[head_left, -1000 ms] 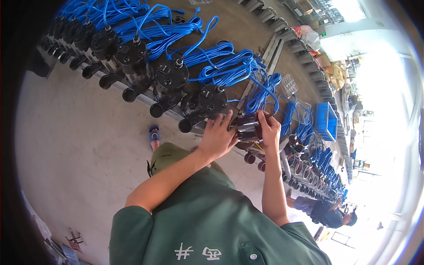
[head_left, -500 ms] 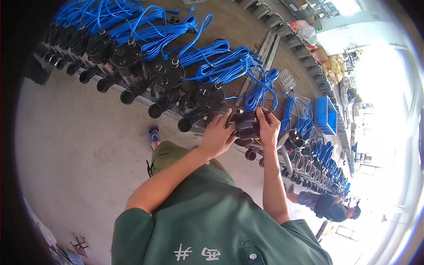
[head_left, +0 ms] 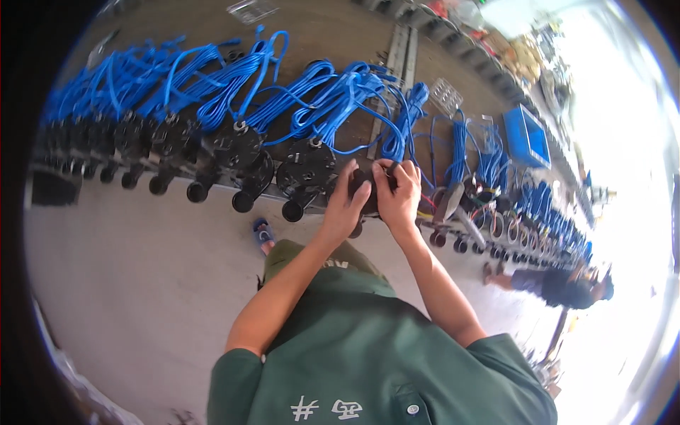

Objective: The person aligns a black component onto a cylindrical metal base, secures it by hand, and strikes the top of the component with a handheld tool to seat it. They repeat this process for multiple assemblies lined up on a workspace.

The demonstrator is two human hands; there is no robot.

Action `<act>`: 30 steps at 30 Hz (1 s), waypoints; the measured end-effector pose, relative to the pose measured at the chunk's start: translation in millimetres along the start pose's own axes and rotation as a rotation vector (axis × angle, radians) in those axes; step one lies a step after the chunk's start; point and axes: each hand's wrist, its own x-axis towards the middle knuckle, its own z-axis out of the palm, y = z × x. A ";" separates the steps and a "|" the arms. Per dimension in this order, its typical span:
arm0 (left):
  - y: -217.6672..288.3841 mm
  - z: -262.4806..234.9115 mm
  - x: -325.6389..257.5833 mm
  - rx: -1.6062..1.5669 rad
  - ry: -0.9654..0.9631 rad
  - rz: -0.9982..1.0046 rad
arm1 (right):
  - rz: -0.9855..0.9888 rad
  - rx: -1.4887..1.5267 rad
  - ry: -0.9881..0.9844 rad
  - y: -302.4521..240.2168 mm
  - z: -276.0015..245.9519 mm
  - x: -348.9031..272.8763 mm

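In front of me a black pump housing [head_left: 365,185] stands in the row at the bench edge, mostly hidden by my hands. My left hand [head_left: 346,205] is wrapped round its left side, thumb and fingers pressed against it. Across its top right my right hand [head_left: 400,193] curls its fingers, by the point where a coiled blue cable [head_left: 405,131] comes up to it. What lies under the right fingers cannot be made out. Just left of my hands stands another black pump [head_left: 306,170] with a round lid and a spout facing me.
More black pumps [head_left: 237,152] with blue cable coils [head_left: 234,88] line the bench to the left. To the right are units with loose coloured wires [head_left: 489,212], a blue crate [head_left: 525,138] and a clear plastic tray [head_left: 446,98]. A person [head_left: 567,283] works farther right.
My hands and the pump housing have shifted left in view. The housing, tilted with its side showing before, now sits lower and more upright. My right fingers have moved over its top.
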 end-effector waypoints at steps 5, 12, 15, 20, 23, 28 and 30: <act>3.6 9.2 25.9 -0.037 -0.144 -0.130 | 0.217 0.533 -0.228 46.2 -11.5 2.6; 26.9 30.3 18.7 0.014 0.069 -0.150 | 0.163 -0.241 0.039 126.8 -145.1 -15.7; 33.0 39.6 13.4 0.017 0.077 -0.134 | 0.195 -0.468 -0.043 157.0 -165.2 -49.0; 14.4 34.2 2.9 0.187 0.136 -0.024 | 0.073 -0.605 -0.206 144.9 -159.9 -52.9; 18.0 37.6 2.4 0.129 0.157 -0.028 | 0.032 -0.689 -0.293 159.3 -156.1 -57.0; 24.3 41.5 3.3 0.156 0.158 -0.016 | 0.013 -0.508 -0.296 177.1 -163.1 -44.9; 25.5 42.2 3.5 0.170 0.162 -0.028 | 0.123 -0.421 -0.401 161.9 -177.1 -37.6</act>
